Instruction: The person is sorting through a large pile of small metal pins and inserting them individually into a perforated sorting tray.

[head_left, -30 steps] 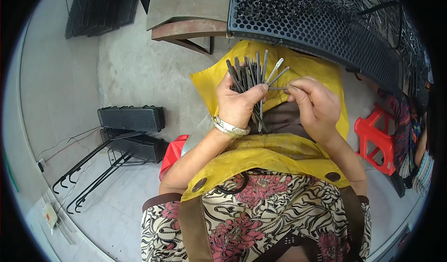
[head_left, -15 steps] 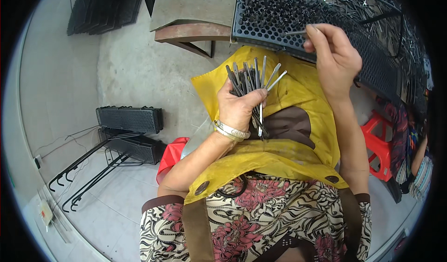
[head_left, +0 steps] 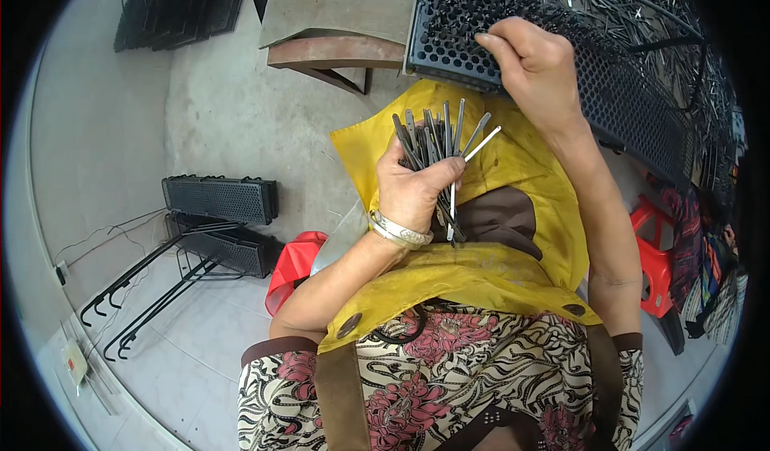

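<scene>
1. Slim, flat, dark-grey metal strips (head_left: 433,140), fanned out in a bunch, are on the near side of the long, black, round-holed rack (head_left: 613,94), above your yellow apron (head_left: 525,186).
2. Your left hand (head_left: 407,194) is wrapped around that bunch, thumb across it.
3. Your right hand (head_left: 539,64) is over the rack's left part, fingers pinched together; whether they grip a strip, I cannot tell.
4. Left of the rack is a grey-topped bench (head_left: 337,14).

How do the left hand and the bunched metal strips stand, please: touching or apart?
Touching: the head view shows the left hand clasping the bunched metal strips, thumb across them.
</scene>
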A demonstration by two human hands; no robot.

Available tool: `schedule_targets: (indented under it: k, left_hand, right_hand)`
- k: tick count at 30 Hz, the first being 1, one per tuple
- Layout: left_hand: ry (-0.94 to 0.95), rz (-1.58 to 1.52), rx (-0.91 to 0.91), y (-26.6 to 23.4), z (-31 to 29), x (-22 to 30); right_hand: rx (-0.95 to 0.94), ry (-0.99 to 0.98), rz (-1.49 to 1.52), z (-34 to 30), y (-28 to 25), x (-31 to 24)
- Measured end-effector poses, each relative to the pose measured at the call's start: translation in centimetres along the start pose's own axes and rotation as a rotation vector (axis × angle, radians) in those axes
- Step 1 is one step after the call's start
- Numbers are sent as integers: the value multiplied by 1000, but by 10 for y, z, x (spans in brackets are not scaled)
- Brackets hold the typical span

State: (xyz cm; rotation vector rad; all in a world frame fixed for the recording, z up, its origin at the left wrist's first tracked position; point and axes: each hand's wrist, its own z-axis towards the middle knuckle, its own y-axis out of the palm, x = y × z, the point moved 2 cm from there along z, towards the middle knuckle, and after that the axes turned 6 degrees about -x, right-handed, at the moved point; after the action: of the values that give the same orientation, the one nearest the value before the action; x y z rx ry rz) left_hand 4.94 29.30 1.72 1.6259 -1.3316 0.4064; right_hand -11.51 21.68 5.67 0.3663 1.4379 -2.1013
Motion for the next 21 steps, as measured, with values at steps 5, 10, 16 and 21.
schedule_targets:
  k: [5,10,16,21]
  left_hand:
    - [2,7,-12,-1,3,0]
    - [27,-4,16,-3,1,2]
    - [35,-4,-45,2,0,1]
    - [17,17,-85,2,0,-2]
  right_hand:
    - [-167,-158,-285,10,2,-7]
    - [-50,82,101,-25,-17,-22]
    - [-248,824,1194,-80,0,-25]
    - [-198,830,1276,-88,5,-17]
